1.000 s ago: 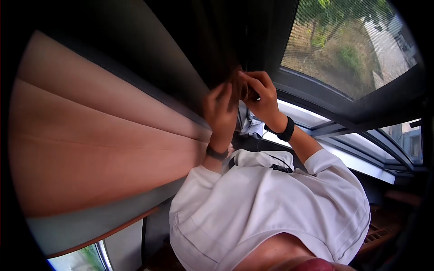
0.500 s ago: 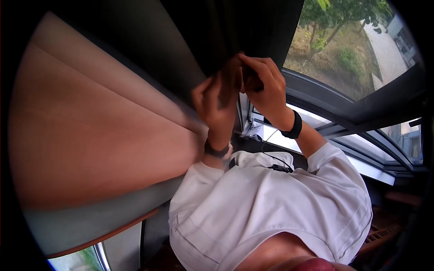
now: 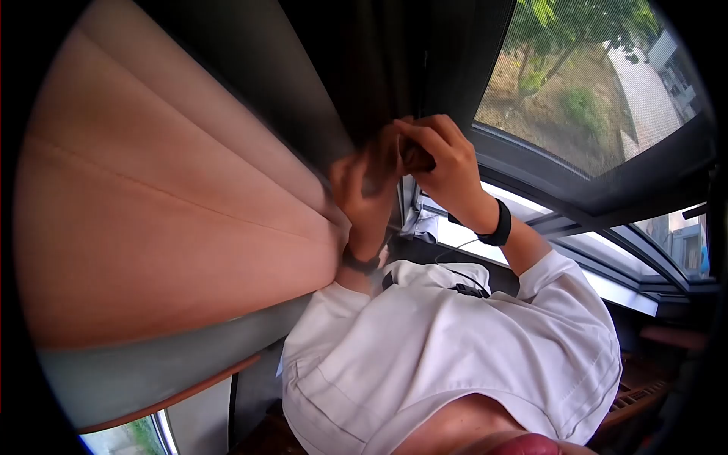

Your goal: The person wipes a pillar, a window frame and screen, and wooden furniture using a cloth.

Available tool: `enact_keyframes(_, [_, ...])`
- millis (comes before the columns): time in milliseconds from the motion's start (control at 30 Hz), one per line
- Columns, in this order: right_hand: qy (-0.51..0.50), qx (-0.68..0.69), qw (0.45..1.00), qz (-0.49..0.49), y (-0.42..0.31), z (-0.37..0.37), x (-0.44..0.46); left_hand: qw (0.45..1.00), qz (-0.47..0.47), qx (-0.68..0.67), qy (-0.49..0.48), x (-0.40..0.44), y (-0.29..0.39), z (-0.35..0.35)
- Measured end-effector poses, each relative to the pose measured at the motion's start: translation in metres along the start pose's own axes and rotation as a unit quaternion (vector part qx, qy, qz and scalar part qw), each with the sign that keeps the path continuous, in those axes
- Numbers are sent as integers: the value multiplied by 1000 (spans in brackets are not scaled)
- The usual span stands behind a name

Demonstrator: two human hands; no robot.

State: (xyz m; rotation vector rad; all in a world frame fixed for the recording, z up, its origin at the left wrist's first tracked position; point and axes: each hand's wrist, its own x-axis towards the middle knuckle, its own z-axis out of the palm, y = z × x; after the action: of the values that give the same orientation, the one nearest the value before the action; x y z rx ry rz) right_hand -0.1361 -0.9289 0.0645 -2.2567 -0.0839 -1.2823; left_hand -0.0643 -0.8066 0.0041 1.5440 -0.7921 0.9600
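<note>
My left hand (image 3: 364, 189), partly in shadow and blurred, is raised at the inner edge of a wide peach-coloured curtain (image 3: 174, 212). Its fingers are bent upward and meet those of my right hand (image 3: 447, 155). That hand's fingers curl in a pinch, with thumb and forefinger close to the left fingertips. Whatever lies between the fingers is too dark to make out. Dark folds of fabric (image 3: 364, 68) hang right behind both hands. A dark band (image 3: 360, 262) circles my left wrist, and a black band (image 3: 497, 224) the right.
On the right stands a dark-framed window with a mesh screen (image 3: 561, 91), trees and a path outside. Crumpled pale cloth (image 3: 421, 224) lies by the sill. A thin black cable (image 3: 462, 277) runs across my white shirt (image 3: 455, 341). Brown slatted furniture (image 3: 641, 394) is at lower right.
Both hands sit a little lower in view, still together at the fingertips. The right fingers have shifted slightly. The curtain and window have moved slightly in the frame.
</note>
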Motion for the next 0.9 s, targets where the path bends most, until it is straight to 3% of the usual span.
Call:
enact_keyframes(167, [61, 24, 998, -22, -16, -9, 33, 999, 34, 21, 13, 44, 14, -1])
enact_keyframes(300, [108, 23, 993, -49, -22, -6, 48, 998, -29, -29, 57, 56, 16, 8])
enact_keyframes(400, [115, 10, 992, -59, -17, 3, 33, 995, -16, -74, 67, 45, 5, 9])
enact_keyframes(467, [102, -32, 991, -81, -15, 7, 19, 998, -20, -55, 20, 20, -14, 3])
enact_keyframes(600, [63, -24, 997, -33, 4, 30, -36, 997, -16, -61, -40, -32, -42, -2])
enact_keyframes(700, [50, -20, 998, -10, 17, 46, -73, 991, -58, -49, -110, -63, -51, -15])
enact_keyframes(800, [6, -32, 999, 30, 30, 55, -108, 961, -196, -46, -192, -92, -47, -27])
enact_keyframes(900, [-24, 3, 994, 107, 48, 60, -146, 954, -186, 17, -235, -112, -33, -29])
